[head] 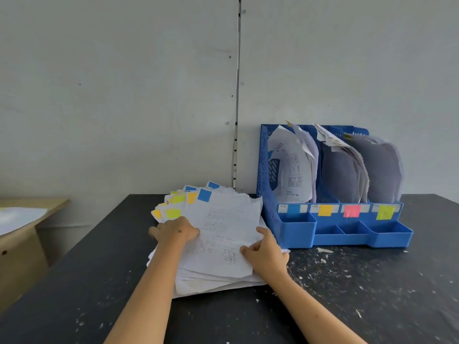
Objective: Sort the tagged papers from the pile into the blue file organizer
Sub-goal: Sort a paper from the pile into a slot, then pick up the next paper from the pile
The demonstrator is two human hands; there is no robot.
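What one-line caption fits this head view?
Both hands, left hand and right hand, on the tagged paper pile beside the blue file organizer.

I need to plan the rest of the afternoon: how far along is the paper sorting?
Done: the blue file organizer already holds papers in its upright slots. In hand: the left hand rests on the pile while the right hand pinches the top sheet, which bears a blue tag. Left: a thick stack with yellow, orange and blue tags remains, so much is unsorted.

Top sheet (223, 234) handwriting too blurred to read; forearms cut off by bottom edge.
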